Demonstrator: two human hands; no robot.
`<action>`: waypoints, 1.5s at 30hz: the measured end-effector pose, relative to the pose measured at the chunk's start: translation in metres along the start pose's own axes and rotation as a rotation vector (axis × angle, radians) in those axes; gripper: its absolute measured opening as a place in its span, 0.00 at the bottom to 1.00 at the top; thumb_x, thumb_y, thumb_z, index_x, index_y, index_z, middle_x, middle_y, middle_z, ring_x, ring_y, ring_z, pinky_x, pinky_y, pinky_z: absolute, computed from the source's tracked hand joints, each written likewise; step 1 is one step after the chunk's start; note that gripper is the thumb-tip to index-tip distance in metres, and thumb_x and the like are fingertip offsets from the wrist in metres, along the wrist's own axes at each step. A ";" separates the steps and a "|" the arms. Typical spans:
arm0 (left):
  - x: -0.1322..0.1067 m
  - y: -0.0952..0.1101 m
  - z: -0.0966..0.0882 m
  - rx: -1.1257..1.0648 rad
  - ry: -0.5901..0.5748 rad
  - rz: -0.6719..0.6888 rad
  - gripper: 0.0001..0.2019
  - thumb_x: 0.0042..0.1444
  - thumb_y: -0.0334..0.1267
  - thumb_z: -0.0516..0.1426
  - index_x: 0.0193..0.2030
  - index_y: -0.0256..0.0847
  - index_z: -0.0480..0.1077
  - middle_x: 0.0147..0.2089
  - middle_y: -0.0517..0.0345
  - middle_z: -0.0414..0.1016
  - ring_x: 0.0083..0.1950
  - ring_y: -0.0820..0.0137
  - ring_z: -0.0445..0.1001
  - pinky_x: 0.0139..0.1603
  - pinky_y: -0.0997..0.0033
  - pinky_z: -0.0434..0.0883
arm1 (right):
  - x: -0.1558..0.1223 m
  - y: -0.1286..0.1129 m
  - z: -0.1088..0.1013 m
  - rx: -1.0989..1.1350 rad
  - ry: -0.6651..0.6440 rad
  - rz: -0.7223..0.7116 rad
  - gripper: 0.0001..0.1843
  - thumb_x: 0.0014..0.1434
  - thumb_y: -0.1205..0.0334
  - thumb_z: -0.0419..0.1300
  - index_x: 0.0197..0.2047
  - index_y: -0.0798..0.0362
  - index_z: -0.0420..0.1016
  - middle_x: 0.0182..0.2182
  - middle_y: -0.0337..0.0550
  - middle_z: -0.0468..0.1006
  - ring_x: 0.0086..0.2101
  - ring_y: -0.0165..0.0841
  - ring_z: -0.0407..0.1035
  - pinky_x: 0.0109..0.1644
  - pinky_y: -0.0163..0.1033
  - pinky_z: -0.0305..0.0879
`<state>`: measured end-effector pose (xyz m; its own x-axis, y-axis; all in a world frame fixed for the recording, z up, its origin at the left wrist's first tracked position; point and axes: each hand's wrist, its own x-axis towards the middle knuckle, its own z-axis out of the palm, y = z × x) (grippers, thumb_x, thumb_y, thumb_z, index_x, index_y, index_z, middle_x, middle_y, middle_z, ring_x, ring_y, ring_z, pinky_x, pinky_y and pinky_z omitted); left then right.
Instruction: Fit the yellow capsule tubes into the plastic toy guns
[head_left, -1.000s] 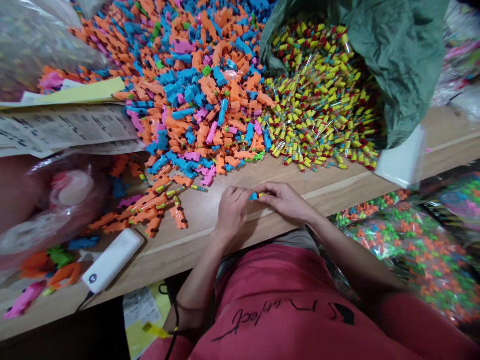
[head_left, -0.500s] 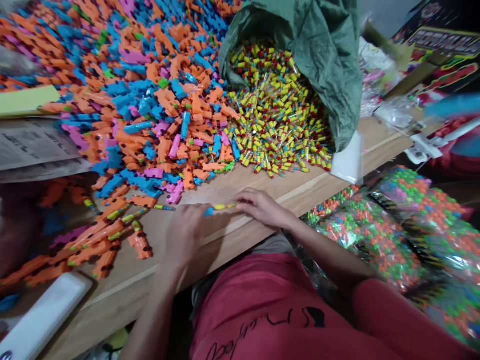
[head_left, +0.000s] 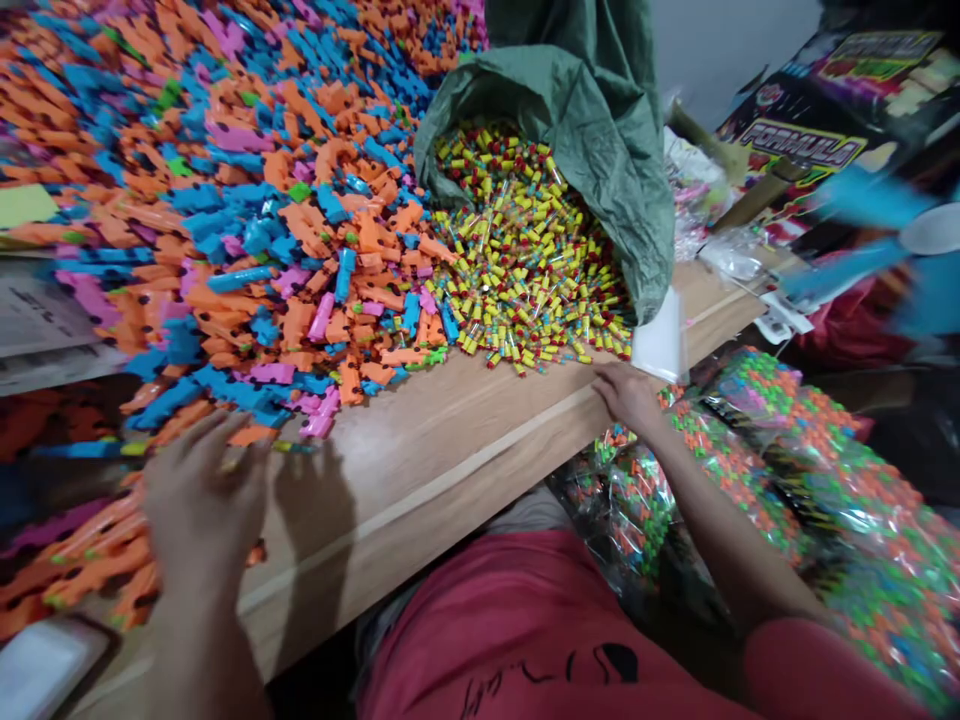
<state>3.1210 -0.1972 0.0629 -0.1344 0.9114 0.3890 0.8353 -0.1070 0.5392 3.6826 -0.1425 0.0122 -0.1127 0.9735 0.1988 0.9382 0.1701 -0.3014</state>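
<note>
My left hand (head_left: 206,500) hovers over the left part of the table, its fingers apart and curved, beside an orange plastic toy (head_left: 251,435). Nothing shows clearly in its grasp. Under and beyond it lies a group of orange toys (head_left: 97,560) with dark wheel-like dots, some with yellow ends. My right hand (head_left: 628,397) is at the table's front edge, fingers stretched toward the heap of small clear tubes with yellow and red ends (head_left: 532,270). I see no tube in those fingers. The tubes spill from a green sack (head_left: 630,170).
A large heap of orange, blue and pink toys (head_left: 247,230) covers the back left of the table (head_left: 420,440). A white device (head_left: 49,665) lies front left. Clear bags of colourful pieces (head_left: 817,450) lie below on the right. A blue-bladed fan (head_left: 862,200) blurs at far right.
My hands were together mid-table around a thin yellow-and-blue piece. Now they are apart: the left has moved left to the orange toys, the right toward the tubes. The view has shifted.
</note>
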 end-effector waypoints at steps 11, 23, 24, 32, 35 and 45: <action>0.054 0.066 0.142 0.039 -0.203 0.153 0.18 0.66 0.33 0.54 0.60 0.38 0.73 0.62 0.42 0.75 0.59 0.49 0.69 0.60 0.46 0.66 | 0.051 -0.096 0.052 0.195 0.077 -0.128 0.15 0.69 0.61 0.55 0.52 0.54 0.81 0.46 0.55 0.81 0.48 0.48 0.71 0.57 0.54 0.68; 0.046 0.076 0.134 -0.013 -0.188 0.063 0.06 0.61 0.30 0.59 0.42 0.43 0.77 0.47 0.46 0.72 0.55 0.51 0.68 0.55 0.51 0.67 | 0.041 -0.111 0.051 0.277 0.059 -0.002 0.18 0.67 0.61 0.54 0.56 0.57 0.75 0.42 0.56 0.77 0.42 0.48 0.70 0.51 0.54 0.70; 0.045 0.080 0.131 -0.087 -0.152 0.042 0.07 0.60 0.31 0.60 0.43 0.43 0.77 0.48 0.47 0.72 0.55 0.53 0.69 0.56 0.52 0.68 | 0.038 -0.117 0.049 0.334 0.070 -0.005 0.19 0.67 0.60 0.54 0.58 0.56 0.74 0.42 0.54 0.75 0.41 0.46 0.70 0.50 0.53 0.70; 0.016 0.117 0.106 -1.058 -0.182 -0.611 0.18 0.51 0.48 0.69 0.41 0.40 0.71 0.35 0.59 0.76 0.34 0.70 0.75 0.40 0.68 0.71 | 0.020 -0.188 0.037 0.794 -0.117 -0.188 0.15 0.71 0.56 0.56 0.57 0.49 0.76 0.49 0.48 0.76 0.51 0.41 0.70 0.58 0.48 0.68; 0.002 0.123 0.105 -1.249 -0.227 -0.693 0.21 0.46 0.50 0.72 0.39 0.40 0.73 0.34 0.60 0.77 0.33 0.73 0.76 0.39 0.70 0.71 | 0.015 -0.204 0.040 0.952 -0.202 -0.145 0.17 0.71 0.55 0.58 0.60 0.49 0.75 0.52 0.48 0.78 0.52 0.40 0.72 0.58 0.46 0.69; -0.012 0.130 0.085 -1.097 -0.279 -0.590 0.15 0.53 0.48 0.69 0.39 0.39 0.76 0.29 0.62 0.76 0.32 0.73 0.73 0.39 0.73 0.68 | 0.011 -0.209 0.036 1.033 -0.254 -0.129 0.16 0.69 0.56 0.62 0.57 0.48 0.81 0.48 0.45 0.80 0.48 0.39 0.74 0.56 0.44 0.69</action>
<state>3.2766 -0.1883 0.0653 -0.1052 0.9706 -0.2165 -0.2066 0.1916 0.9595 3.4739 -0.1617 0.0443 -0.3680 0.9218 0.1219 0.1958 0.2050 -0.9590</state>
